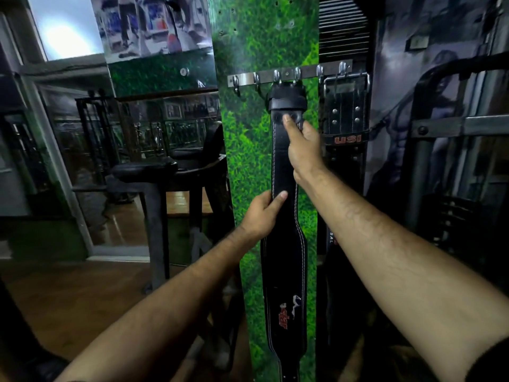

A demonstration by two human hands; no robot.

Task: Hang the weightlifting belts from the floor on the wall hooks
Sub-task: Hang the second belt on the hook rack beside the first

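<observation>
Belt (285,271): black leather with white stitching, hanging from the hook rail (289,71) on the green panel (248,150). Long axis vertical, buckle end up at the hooks, wide back section below, lower end running out of view at the bottom. The top appears to sit on the two middle hooks; exact catch is hard to make out.

Writing: red lettering with a white figure on the wide section, low down. It reads sideways along the belt; I cannot make out the word.

My right hand (303,148) grips the narrow upper part just below the keeper loop, thumb pressed flat on the front face, fingers wrapped round the right edge. My left hand (261,213) grips lower down, where the strap starts to widen, thumb on the front, fingers curled behind the left edge. Both hands closed on the belt.

Second belt (345,111): hangs just to the right from the end hooks of the same rail by a metal buckle frame. Black, with rivets. A band across it reads "USI" in red. Lower down, white letters "SAL" show, the rest hidden behind my right forearm.

Left of the panel: a padded bench (146,168) on a wooden floor (82,293), well apart from the belts.
</observation>
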